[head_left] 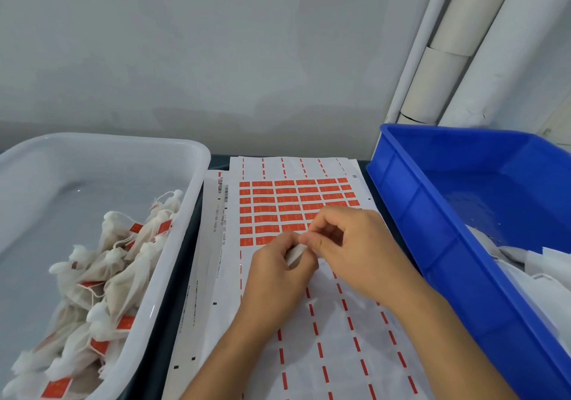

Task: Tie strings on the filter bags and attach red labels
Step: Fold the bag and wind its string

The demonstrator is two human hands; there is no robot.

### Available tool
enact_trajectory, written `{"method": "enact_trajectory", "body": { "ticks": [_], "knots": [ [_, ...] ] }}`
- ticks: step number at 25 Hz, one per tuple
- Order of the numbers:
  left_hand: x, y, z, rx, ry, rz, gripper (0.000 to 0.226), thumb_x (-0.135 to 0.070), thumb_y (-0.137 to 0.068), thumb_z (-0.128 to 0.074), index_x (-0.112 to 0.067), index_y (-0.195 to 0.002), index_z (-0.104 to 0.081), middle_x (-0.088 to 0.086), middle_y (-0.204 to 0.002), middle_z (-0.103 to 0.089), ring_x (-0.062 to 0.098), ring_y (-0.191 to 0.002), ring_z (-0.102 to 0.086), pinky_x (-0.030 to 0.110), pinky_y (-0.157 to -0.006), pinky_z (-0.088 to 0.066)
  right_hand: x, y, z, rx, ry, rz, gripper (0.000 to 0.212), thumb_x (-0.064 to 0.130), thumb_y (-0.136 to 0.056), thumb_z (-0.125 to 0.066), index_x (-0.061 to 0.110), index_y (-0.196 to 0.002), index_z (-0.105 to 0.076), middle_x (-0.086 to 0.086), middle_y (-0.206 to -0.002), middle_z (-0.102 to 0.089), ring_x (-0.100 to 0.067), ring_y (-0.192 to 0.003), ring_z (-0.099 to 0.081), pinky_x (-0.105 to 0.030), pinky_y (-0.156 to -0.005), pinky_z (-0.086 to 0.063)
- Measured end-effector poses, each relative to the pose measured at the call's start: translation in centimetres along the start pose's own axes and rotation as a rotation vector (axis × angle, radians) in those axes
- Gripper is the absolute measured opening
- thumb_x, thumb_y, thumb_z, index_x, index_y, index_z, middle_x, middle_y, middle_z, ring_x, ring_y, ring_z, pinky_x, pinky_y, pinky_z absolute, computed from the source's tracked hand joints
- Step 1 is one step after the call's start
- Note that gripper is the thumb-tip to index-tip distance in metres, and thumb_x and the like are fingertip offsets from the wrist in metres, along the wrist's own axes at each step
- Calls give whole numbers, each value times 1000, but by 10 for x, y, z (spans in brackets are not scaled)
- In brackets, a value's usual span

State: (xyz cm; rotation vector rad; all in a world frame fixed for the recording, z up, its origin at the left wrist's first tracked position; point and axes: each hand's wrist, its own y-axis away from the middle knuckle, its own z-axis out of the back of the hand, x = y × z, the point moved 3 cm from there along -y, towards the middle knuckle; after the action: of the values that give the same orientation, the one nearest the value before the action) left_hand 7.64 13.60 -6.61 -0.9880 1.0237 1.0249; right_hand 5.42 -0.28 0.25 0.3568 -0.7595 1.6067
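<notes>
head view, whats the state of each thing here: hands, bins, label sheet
left hand: curled, pinching a small white piece
right hand: pinching the same white piece
label sheet: flat, near rows peeled, far rows still red
white tub: partly filled with tied, labelled filter bags
blue bin: white bags in its near corner

Glossy plastic tub [197, 165], gauzy cloth bags [102, 276]

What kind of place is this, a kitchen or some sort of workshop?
Likely a small hand-packing workstation, not a kitchen. A white tub holds finished filter bags with red tags, a sheet of red labels lies on the bench, and a blue crate holds more white bags.
</notes>
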Motion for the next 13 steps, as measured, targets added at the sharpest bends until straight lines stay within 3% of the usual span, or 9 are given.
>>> {"method": "enact_trajectory", "body": {
  "ticks": [5,10,13],
  "knots": [
    [-1,0,1,-32,-16,-8,10,-25,-96,-69,-34,-91,-69,-22,-85,-71,2,-87,-68,6,-68,-51,-7,1,-5,-26,-40,-61,10,38,-92,-73,34,-86,-67,22,-78,-67,7,-87,-65,-11,-71,-51],
    [-7,2,3,-72,34,-58,12,-25,-96,-72,-37,-94,-70,-21,-87,-72,4,-91,-67,9,-72,-52,-16,4,-6,-42,-342,-171,3,32,-93,-72,29,-92,-73,17,-79,-74,-5,-72,-73,-15,-61,-57],
    [-9,3,4,-112,55,-69,11,-26,-95,-73,-37,-93,-70,-20,-87,-72,6,-91,-67,10,-71,-52,-19,6,-11,-48,-389,-214,3,30,-95,-70,30,-92,-72,17,-77,-74,-8,-69,-73,-14,-59,-56]
  ]
}}
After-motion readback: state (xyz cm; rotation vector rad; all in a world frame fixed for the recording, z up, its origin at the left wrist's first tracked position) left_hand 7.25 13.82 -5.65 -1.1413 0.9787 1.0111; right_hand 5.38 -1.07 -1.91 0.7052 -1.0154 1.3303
